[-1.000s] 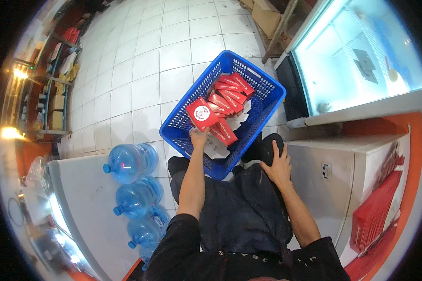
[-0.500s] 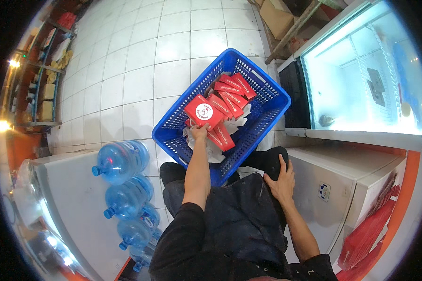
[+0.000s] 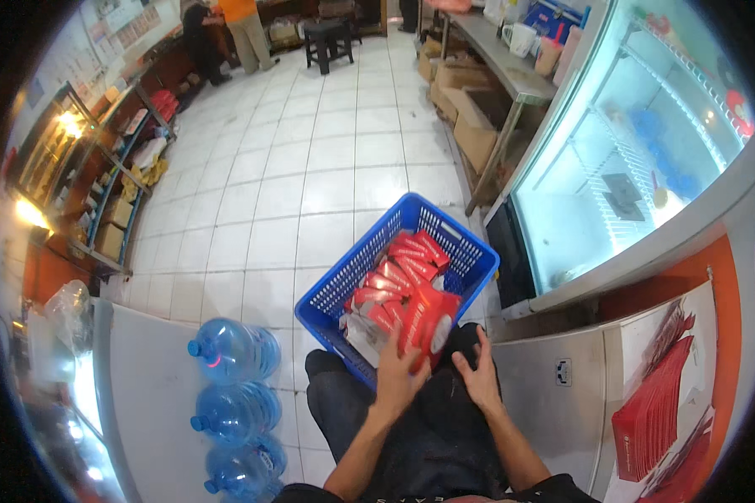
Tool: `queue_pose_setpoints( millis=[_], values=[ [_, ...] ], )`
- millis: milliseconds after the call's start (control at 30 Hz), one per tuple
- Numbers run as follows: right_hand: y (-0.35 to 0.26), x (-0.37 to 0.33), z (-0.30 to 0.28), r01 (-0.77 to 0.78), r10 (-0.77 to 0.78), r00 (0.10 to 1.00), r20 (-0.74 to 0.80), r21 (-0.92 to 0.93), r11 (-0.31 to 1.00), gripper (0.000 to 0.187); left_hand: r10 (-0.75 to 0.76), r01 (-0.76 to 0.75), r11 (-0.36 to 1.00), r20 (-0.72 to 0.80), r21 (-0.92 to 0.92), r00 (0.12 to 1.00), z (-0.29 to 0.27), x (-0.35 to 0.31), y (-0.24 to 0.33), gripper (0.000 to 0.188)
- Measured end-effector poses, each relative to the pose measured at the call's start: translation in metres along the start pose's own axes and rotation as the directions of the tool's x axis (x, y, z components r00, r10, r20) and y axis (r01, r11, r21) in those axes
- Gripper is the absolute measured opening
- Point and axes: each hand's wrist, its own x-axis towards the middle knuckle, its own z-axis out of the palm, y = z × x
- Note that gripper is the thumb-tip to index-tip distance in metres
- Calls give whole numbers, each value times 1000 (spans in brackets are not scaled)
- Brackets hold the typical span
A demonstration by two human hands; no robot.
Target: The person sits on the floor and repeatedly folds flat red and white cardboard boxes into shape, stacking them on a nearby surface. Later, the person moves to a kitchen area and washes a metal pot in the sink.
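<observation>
My left hand (image 3: 400,375) grips a red cardboard box (image 3: 429,312) with a white round print, raised and tilted over the near right side of a blue plastic basket (image 3: 317,312). Inside the basket, more red boxes (image 3: 392,277) lie in a loose heap beside some white paper (image 3: 362,337). To the right, my right hand (image 3: 479,374) is raised over my thigh, fingers apart and holding nothing, a short way from the box. The basket stands on the floor in front of my knees.
Several blue water bottles (image 3: 242,352) lie at the left beside a white cabinet (image 3: 155,377). A lit glass-door fridge (image 3: 579,210) is at the right, with a metal table (image 3: 503,67) beyond. Other people (image 3: 247,38) and a black stool (image 3: 328,42) are far off.
My left hand has lifted the red box from the heap and drawn it toward me. My right hand has come off my knee, toward the box. The view has tilted up.
</observation>
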Motion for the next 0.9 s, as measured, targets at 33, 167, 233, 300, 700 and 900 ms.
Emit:
queue_pose_setpoints(
  millis=[33,167,233,300,700,900],
  values=[
    [-21,-7,3,-30,24,999,47,129,991,102,28,-28,1000,39,-11,999,-4,-8,17,30],
    [-24,-11,9,118,-132,988,74,175,978,110,55,-51,998,125,-31,991,-10,-37,57,34],
    [-33,-16,2,79,-91,990,111,111,991,111,20,-9,996,124,-87,992,-14,-44,61,36],
    [-39,-25,-5,143,-147,981,123,44,989,105,28,-16,994,111,-110,993,-15,-53,61,38],
    [-60,-61,-35,-22,6,983,184,86,996,101,112,-105,991,84,-82,990,-16,-63,62,25],
    [-34,-42,-23,173,-189,976,107,148,974,111,187,-178,981,142,-74,972,-13,-52,74,26]
  ],
)
